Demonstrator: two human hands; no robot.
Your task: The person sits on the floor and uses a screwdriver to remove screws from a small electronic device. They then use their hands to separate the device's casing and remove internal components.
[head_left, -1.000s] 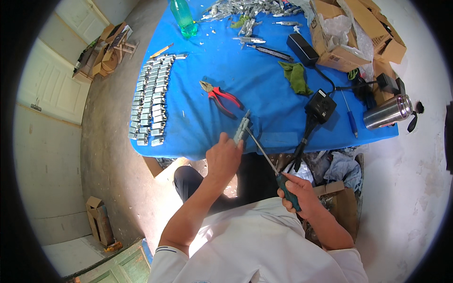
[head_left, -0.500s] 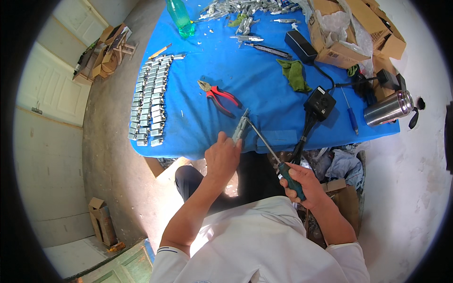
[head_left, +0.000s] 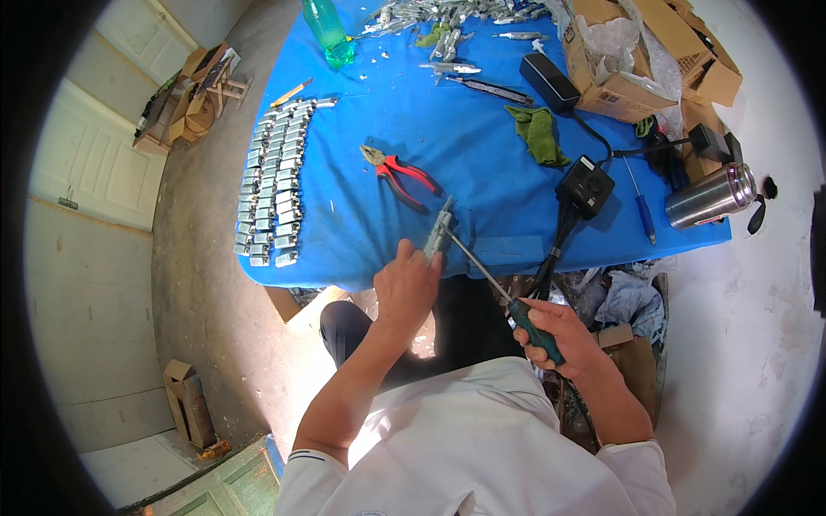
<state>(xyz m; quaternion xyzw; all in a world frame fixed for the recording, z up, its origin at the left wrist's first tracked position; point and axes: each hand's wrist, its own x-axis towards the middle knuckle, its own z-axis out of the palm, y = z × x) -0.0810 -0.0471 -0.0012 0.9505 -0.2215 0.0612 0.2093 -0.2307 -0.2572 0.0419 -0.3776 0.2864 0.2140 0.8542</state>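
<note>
Surface: a table under a blue cloth [head_left: 482, 163] was recorded, standing on a bare concrete floor [head_left: 198, 284]; pale panelled doors [head_left: 86, 172] were seen along the left rim.
On the cloth: small metal parts [head_left: 274, 193] were laid out in neat rows at the left; red-handled pliers [head_left: 401, 175] lay near the middle; a green rag [head_left: 539, 134], a black control box [head_left: 585, 186] with cables, a steel flask [head_left: 711, 196] and open cardboard boxes [head_left: 637, 52] were noted to the right; a green bottle [head_left: 327, 31] stood at the far edge beside a loose heap of metal pieces [head_left: 447, 13].
Left hand: the left hand [head_left: 408, 285] was closed in a pinch around a small metal part [head_left: 440, 230], held just over the near table edge.
Right hand: the right hand [head_left: 559, 335] was wrapped in a fist around the green handle of a screwdriver [head_left: 499, 292], below the table edge.
Hidden: the lower end of the held part was covered by the fingers; the screwdriver tip met the part, but the exact contact point could not be made out. The heap at the far edge was cut off by the rim.
Axis: the screwdriver's long axis ran diagonally, handle at lower right, tip pointing up-left into the part. The part's long axis stood nearly upright in the picture, tilted slightly right.
</note>
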